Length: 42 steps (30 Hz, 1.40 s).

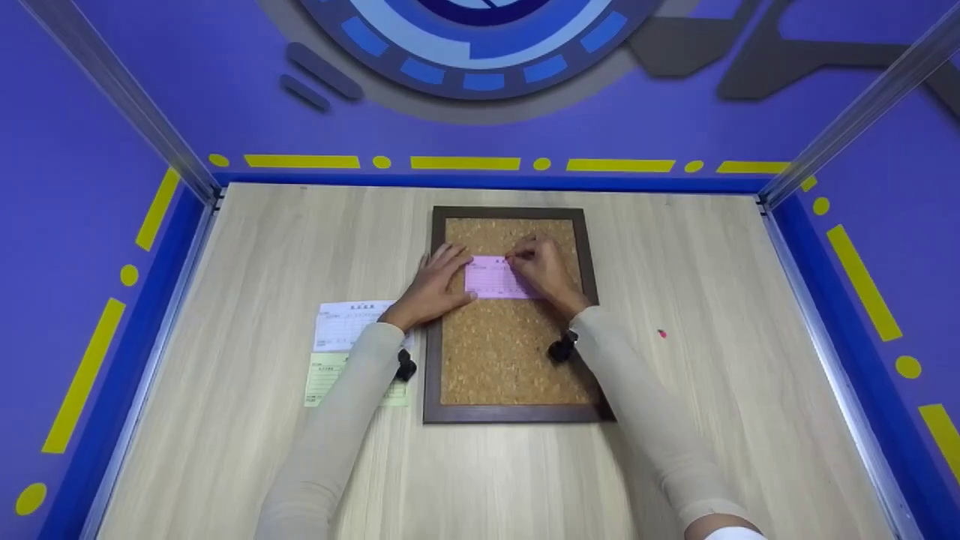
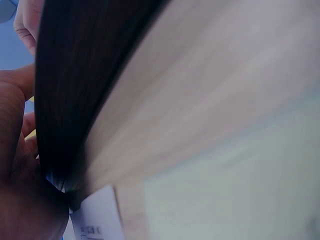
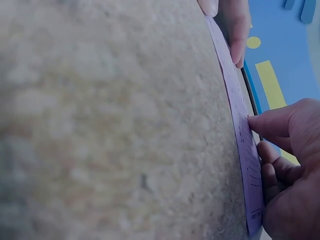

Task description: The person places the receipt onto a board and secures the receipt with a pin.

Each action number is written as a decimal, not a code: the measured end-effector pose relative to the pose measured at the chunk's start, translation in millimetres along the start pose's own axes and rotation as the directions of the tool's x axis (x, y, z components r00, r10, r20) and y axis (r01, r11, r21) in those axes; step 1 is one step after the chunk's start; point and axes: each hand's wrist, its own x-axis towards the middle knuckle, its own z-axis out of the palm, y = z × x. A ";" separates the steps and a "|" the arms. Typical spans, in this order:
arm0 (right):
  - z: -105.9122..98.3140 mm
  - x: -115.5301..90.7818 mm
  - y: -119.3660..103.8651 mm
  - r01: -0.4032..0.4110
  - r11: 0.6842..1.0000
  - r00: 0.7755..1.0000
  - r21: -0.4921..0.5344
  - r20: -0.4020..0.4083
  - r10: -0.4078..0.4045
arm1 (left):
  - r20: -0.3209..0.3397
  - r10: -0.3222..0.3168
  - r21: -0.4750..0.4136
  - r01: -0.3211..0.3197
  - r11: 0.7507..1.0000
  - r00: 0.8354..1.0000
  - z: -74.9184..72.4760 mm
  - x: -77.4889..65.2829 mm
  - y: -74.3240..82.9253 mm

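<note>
A pink printed slip (image 1: 491, 279) lies flat on the framed cork board (image 1: 510, 352), in its upper half. My left hand (image 1: 439, 289) rests at the slip's left edge, fingers spread and fairly straight, thumb by the lower left corner. My right hand (image 1: 546, 268) covers the slip's right part. Its thumb and fingertips pinch a tiny reddish thing, apparently a push pin, at the slip's upper edge; the fingers mostly hide it. In the right wrist view the right hand (image 3: 295, 170) has its thumb tip against the pink slip (image 3: 245, 155).
Left of the board, a white printed slip (image 1: 341, 330) and a green one (image 1: 326, 379) lie on the wooden table (image 1: 517, 480), partly under the left arm. Small red and green push pins (image 1: 662, 334) lie right of the board. Blue-purple walls (image 1: 480, 135) enclose the table.
</note>
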 end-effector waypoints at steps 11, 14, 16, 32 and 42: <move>-0.6 -5.7 4.4 0.076 0.994 0.997 -0.076 0.012 -0.075 | -0.024 0.019 -0.001 -0.019 1.000 1.000 0.7 -0.2 -0.1; -3.3 -10.6 6.1 0.089 0.993 0.996 -0.072 0.024 -0.087 | -0.018 0.026 -0.004 -0.026 1.000 1.000 0.1 -1.0 1.6; -6.4 -12.8 6.5 0.095 0.994 0.995 -0.052 0.039 -0.093 | -0.014 0.025 -0.001 -0.025 1.000 1.000 -0.1 -1.0 1.6; -24.7 -23.4 5.0 0.079 0.996 0.995 -0.033 0.070 -0.076 | -0.007 0.011 -0.003 -0.011 1.000 1.000 0.3 -1.3 0.9; -31.1 -29.5 5.4 0.067 0.998 0.994 -0.010 0.082 -0.066 | -0.013 0.016 -0.015 -0.016 1.000 1.000 -0.8 -1.0 1.7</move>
